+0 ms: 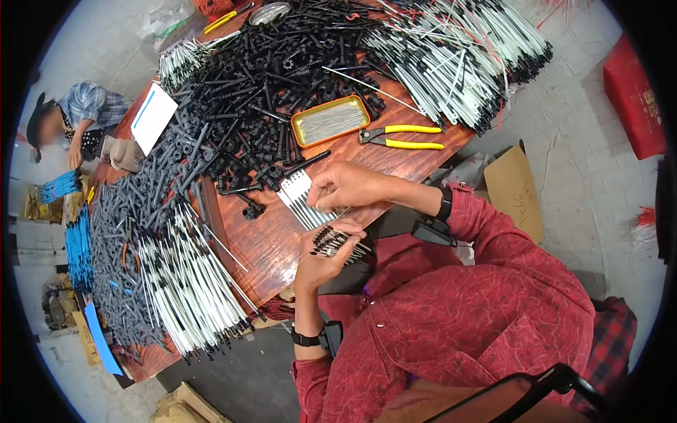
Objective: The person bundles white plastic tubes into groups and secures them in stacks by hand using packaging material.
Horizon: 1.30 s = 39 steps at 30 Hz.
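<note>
My left hand (326, 262) is wrapped round a bundle of thin rods (330, 242) with dark ends, near the table's front edge. Just above it, my right hand (345, 187) is closed in a pinch; whatever sits between its fingertips is too small to make out. Beside those fingers lies a row of white strips with dark lower parts (296, 192), partly covered by the hand. A yellow tin tray (330, 121) of thin wire-like pins stands beyond my right hand. Yellow-handled pliers (402, 137) lie to the right of the tray.
Black plastic fittings (247, 106) are heaped across the table, with grey fittings (155, 169) to the left. Bundles of white rods lie at the near left (190, 282) and far right (451, 77). Another person (84, 116) works at the far left. A cardboard box (513, 187) stands at right.
</note>
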### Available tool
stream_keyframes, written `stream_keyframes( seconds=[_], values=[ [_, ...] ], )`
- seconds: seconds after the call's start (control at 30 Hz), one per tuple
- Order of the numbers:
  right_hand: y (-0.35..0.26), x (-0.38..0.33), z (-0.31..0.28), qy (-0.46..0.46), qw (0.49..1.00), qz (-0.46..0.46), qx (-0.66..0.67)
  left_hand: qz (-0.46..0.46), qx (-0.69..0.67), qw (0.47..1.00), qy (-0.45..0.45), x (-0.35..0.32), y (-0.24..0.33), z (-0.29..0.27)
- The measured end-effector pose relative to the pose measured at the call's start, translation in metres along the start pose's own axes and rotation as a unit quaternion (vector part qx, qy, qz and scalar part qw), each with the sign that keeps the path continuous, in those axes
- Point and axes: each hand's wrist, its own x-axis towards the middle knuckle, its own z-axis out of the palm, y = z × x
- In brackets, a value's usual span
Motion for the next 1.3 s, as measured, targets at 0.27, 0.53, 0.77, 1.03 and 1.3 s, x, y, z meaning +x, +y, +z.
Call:
stream_keyframes(
  seconds=[0.27,0.53,0.77,1.03,1.3],
  values=[
    [-0.023,0.034,-0.075,0.170,0.896,-0.110,-0.394,0.002,0.020,1.000,-0.001,-0.006,0.000,-0.005],
    [0.001,0.057,-0.084,0.124,0.874,-0.031,-0.469,0.011,0.028,0.999,0.014,-0.006,-0.012,-0.004],
    [0.002,0.056,-0.091,0.132,0.865,-0.068,-0.479,0.012,-0.001,1.000,-0.025,-0.005,-0.008,-0.007],
    [0.007,0.056,-0.092,0.204,0.848,-0.139,-0.469,0.006,-0.016,1.000,-0.019,-0.006,0.004,-0.004],
    [-0.034,0.044,-0.067,0.222,0.848,-0.215,-0.430,0.008,0.012,1.000,-0.013,-0.011,0.010,-0.008]
  ],
)
